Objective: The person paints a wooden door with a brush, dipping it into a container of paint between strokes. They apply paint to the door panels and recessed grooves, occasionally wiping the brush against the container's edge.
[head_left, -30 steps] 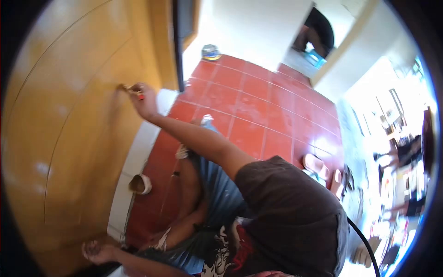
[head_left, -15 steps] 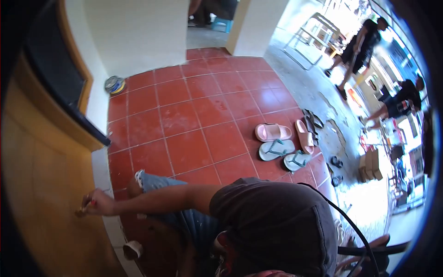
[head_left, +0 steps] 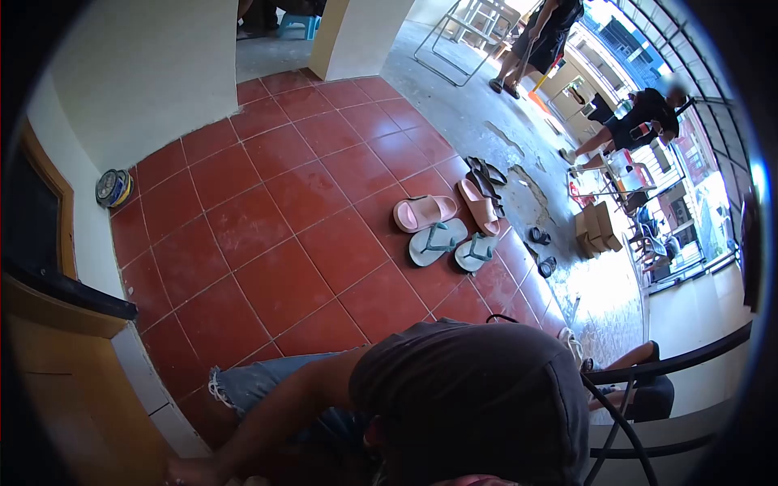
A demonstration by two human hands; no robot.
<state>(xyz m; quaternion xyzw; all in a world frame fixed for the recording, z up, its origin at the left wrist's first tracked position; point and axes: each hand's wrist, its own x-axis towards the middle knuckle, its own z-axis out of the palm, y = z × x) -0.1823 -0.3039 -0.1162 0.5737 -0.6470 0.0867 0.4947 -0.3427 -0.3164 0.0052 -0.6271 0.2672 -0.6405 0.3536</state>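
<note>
My right arm, in a dark short sleeve, reaches down to the lower left. At the bottom edge my right hand point(head_left: 193, 470) appears only in part, its fingers curled and cut off by the frame. Half a second ago it pinched a small paintbrush with some red at the handle; now the brush itself is hidden. A small pale patch beside the hand is too cropped to name. Closest to the hand are the yellow-brown wooden door panel point(head_left: 89, 397) and the white tile strip point(head_left: 172, 425) along its foot. My left hand is out of view.
Pink slides point(head_left: 425, 213) and grey-green flip-flops point(head_left: 438, 243) lie on the red tile floor point(head_left: 275, 267). A round can point(head_left: 113, 188) stands by the wall. Two people point(head_left: 547, 36) are farther off, near a folding chair point(head_left: 466, 40) and cardboard boxes point(head_left: 597, 229).
My right hand has left the door panel's face and moved down to the bottom edge. The view has turned, and the cup on the floor has dropped out of clear sight.
</note>
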